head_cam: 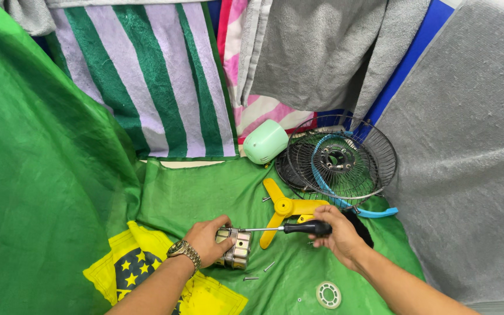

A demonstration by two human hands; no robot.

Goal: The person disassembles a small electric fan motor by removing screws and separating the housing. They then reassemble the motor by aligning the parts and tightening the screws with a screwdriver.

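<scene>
My left hand grips a small metal fan motor lying on the green cloth. My right hand holds a black-handled screwdriver level, its thin shaft tip touching the top of the motor. A gold wristwatch sits on my left wrist. Just behind the screwdriver lies a yellow three-blade fan propeller.
Black wire fan guards with a light blue ring lie at the back right, next to a pale green motor cover. Loose screws and a white round ring lie near the front. Striped and grey towels hang behind.
</scene>
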